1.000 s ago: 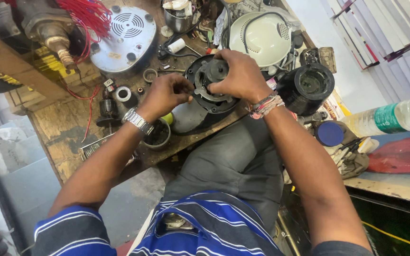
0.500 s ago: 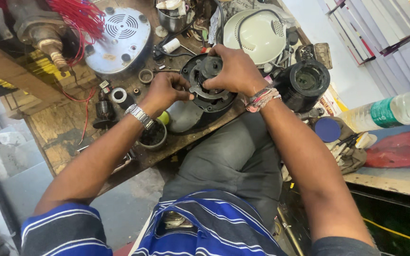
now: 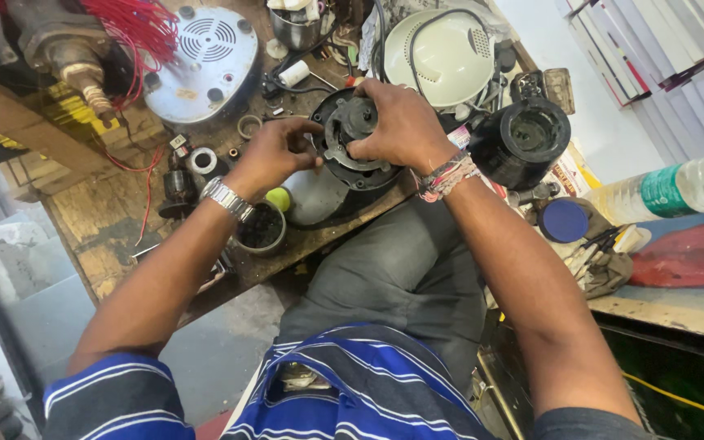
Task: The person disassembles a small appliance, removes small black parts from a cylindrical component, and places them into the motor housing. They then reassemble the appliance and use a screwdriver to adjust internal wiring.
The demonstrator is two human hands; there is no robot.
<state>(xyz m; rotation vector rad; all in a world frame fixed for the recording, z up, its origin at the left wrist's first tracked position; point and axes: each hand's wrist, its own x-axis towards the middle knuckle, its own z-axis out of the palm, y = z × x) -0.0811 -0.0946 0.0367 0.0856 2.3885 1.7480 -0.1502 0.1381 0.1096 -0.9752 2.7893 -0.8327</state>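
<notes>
A black round motor assembly [image 3: 344, 155] with a metal bracket on its face stands at the near edge of a worn wooden workbench [image 3: 107, 212]. My right hand [image 3: 397, 122] grips its top and right side, with threads tied round the wrist. My left hand [image 3: 275, 155], with a metal watch at the wrist, has its fingers pinched at the assembly's left rim; what they pinch is hidden. A small yellow-green ball [image 3: 279, 198] lies just below my left hand.
A silvery round base plate [image 3: 205, 57] and a motor with red wires [image 3: 124, 33] lie at the back left. A cream appliance housing [image 3: 442, 53], a black cylinder [image 3: 523, 138], a blue lid [image 3: 564, 220] and a plastic bottle [image 3: 686, 187] are on the right. A small cup [image 3: 260, 228] sits near the bench edge.
Both hands have stayed on the motor assembly. My right hand has shifted higher over its top, and my left fingers have moved in to its left rim.
</notes>
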